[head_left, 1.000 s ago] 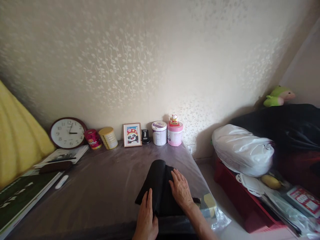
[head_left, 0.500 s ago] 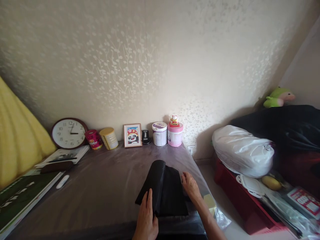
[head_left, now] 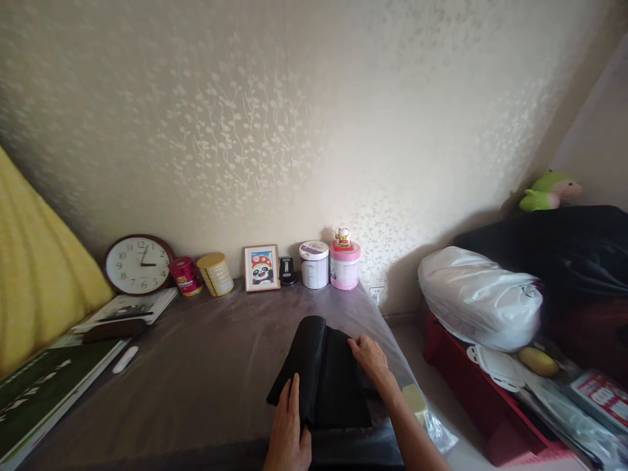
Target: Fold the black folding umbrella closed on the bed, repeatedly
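Note:
A thin black sheet (head_left: pixel 338 392), like folded cloth or a flat bag, lies near the table's front edge. Its left part rises in a rounded fold, and the right part lies flat. My left hand (head_left: pixel 290 418) grips the near end of that fold, fingers on the outer left side and thumb by the front edge. At the upper right edge of the sheet, my right hand (head_left: pixel 369 354) is closed in a pinch, its fingertips on the black material. The underside of the fold is hidden.
Along the wall stand a clock (head_left: pixel 139 265), several tins and tubs including a yellow tin (head_left: pixel 214 275), and a panda picture frame (head_left: pixel 261 268). Books (head_left: pixel 49 392) lie left. Beyond the table's right edge is a red box (head_left: pixel 456 373) bearing a white plastic bag (head_left: pixel 481 297).
My right hand has moved slightly left, and its fingertips now meet the sheet's upper right edge. My left hand stays on the fold. The view has shifted a little.

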`<state>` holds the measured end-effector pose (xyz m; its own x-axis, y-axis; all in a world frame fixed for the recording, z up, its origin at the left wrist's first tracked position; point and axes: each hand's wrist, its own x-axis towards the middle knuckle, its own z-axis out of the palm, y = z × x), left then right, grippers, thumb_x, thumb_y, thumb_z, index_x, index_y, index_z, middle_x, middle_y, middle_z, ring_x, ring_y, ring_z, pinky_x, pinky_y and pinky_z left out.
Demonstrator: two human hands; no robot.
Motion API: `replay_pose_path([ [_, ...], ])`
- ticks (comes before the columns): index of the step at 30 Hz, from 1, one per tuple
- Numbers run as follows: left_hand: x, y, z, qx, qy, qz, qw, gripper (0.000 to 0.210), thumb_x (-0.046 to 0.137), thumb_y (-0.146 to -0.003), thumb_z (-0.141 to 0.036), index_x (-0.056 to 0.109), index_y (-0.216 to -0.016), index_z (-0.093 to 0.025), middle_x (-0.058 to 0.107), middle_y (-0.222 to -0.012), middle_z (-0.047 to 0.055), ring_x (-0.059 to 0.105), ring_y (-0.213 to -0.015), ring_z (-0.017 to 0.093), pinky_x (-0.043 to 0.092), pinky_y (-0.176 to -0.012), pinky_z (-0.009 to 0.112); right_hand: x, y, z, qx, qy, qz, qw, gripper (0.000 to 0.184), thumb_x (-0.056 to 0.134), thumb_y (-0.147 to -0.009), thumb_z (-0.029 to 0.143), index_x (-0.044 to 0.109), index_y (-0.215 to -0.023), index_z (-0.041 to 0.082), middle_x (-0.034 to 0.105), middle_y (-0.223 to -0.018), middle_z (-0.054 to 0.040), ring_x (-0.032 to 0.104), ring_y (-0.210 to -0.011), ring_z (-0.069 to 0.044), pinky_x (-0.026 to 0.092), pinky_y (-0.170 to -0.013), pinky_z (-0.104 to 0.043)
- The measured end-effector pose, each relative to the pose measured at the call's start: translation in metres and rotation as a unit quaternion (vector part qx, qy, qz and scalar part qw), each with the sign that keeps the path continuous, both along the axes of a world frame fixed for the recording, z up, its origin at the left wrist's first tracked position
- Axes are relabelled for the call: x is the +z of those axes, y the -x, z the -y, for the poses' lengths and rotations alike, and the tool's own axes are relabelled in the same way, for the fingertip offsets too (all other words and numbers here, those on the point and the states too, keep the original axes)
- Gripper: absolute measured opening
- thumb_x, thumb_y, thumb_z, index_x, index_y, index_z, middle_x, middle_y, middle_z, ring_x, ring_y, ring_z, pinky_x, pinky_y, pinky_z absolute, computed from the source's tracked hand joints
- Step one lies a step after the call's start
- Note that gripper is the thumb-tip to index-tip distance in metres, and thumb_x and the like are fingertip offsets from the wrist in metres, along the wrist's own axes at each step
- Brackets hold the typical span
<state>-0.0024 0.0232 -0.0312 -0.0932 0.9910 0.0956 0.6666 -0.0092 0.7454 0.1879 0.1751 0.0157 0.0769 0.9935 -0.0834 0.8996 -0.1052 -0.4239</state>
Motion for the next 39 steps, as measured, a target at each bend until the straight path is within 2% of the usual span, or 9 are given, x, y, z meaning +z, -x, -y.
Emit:
replay_pose_path([
  [5,-0.007,0.001,0.000,0.003,-0.023,0.010,1.000,0.077,0.033,-0.068,-0.002,0.010,-0.140,-0.018,0.018,-0.147,0.008,0.020,-0.136,0.020,0.024,-0.111,0.036,-0.001,0.001,-0.004,0.007,-0.002,-0.002,1.000,0.028,0.044,-0.084,0.038,0.065,-0.085,0.018,0.069,-0.089,-0.0104,0.062,-0.090,-0.024,0.041,-0.070,-0.029],
  [10,-0.006,0.003,0.000,-0.004,-0.029,0.014,0.999,0.077,0.034,-0.067,-0.004,0.011,-0.140,-0.016,0.019,-0.147,0.009,0.021,-0.135,0.020,0.024,-0.111,0.035,-0.006,0.009,-0.009,0.043,-0.069,-0.040,0.996,0.026,0.043,-0.086,0.033,0.060,-0.101,0.021,0.062,-0.106,-0.0088,0.057,-0.100,-0.020,0.039,-0.081,-0.027],
  [15,-0.010,0.005,0.000,-0.018,-0.045,0.014,0.999,0.076,0.035,-0.068,-0.005,0.011,-0.139,-0.014,0.019,-0.147,0.010,0.020,-0.136,0.020,0.023,-0.111,0.034,-0.007,0.007,-0.024,0.058,-0.085,-0.091,0.991,0.025,0.049,-0.082,0.038,0.065,-0.079,0.019,0.064,-0.095,-0.0087,0.058,-0.093,-0.021,0.040,-0.082,-0.028],
  [18,-0.012,0.005,0.000,-0.014,-0.045,0.028,0.999,0.077,0.035,-0.068,-0.005,0.009,-0.140,-0.017,0.017,-0.147,0.009,0.020,-0.135,0.020,0.023,-0.111,0.036,-0.008,0.001,-0.033,0.059,-0.074,-0.130,0.987,0.026,0.054,-0.078,0.040,0.063,-0.072,0.017,0.065,-0.079,-0.0060,0.060,-0.081,-0.020,0.042,-0.074,-0.028],
  [21,-0.012,0.004,0.001,-0.011,-0.040,0.039,0.998,0.077,0.034,-0.069,-0.004,0.008,-0.140,-0.019,0.016,-0.147,0.009,0.019,-0.135,0.021,0.025,-0.110,0.039,-0.010,-0.004,-0.036,0.050,-0.051,-0.184,0.980,0.028,0.052,-0.077,0.042,0.062,-0.075,0.017,0.064,-0.067,-0.0019,0.059,-0.064,-0.016,0.042,-0.056,-0.024],
  [26,-0.010,0.004,0.001,-0.010,-0.037,0.032,0.999,0.075,0.034,-0.072,-0.006,0.008,-0.140,-0.021,0.016,-0.148,0.007,0.020,-0.135,0.021,0.026,-0.109,0.037,-0.018,-0.001,-0.024,0.029,-0.027,-0.248,0.968,0.035,0.048,-0.075,0.050,0.057,-0.066,0.017,0.057,-0.053,0.0006,0.052,-0.048,-0.014,0.034,-0.041,-0.023],
  [30,-0.008,0.004,0.001,-0.017,-0.033,0.004,0.999,0.076,0.034,-0.070,-0.006,0.008,-0.140,-0.016,0.017,-0.147,0.010,0.020,-0.136,0.022,0.026,-0.109,0.037,-0.024,0.002,-0.009,0.024,-0.066,-0.268,0.961,0.034,0.051,-0.071,0.047,0.043,-0.049,0.021,0.045,-0.045,0.0038,0.043,-0.047,-0.012,0.030,-0.045,-0.024],
  [34,-0.005,0.002,0.000,-0.013,-0.016,-0.025,0.999,0.079,0.033,-0.067,-0.003,0.006,-0.141,-0.015,0.017,-0.147,0.011,0.022,-0.135,0.021,0.027,-0.108,0.035,-0.024,-0.001,0.001,0.014,-0.110,-0.284,0.952,0.035,0.047,-0.071,0.045,0.033,-0.048,0.023,0.038,-0.047,0.0049,0.038,-0.050,-0.012,0.029,-0.049,-0.025],
  [39,-0.003,0.001,-0.003,-0.016,0.031,-0.063,0.997,0.086,0.037,-0.063,-0.002,0.004,-0.141,-0.013,0.016,-0.148,0.015,0.022,-0.135,0.024,0.027,-0.107,0.037,-0.009,0.008,0.004,0.024,-0.158,-0.364,0.918,0.038,0.044,-0.073,0.054,0.045,-0.055,0.021,0.043,-0.050,0.0038,0.040,-0.052,-0.012,0.032,-0.049,-0.024],
])
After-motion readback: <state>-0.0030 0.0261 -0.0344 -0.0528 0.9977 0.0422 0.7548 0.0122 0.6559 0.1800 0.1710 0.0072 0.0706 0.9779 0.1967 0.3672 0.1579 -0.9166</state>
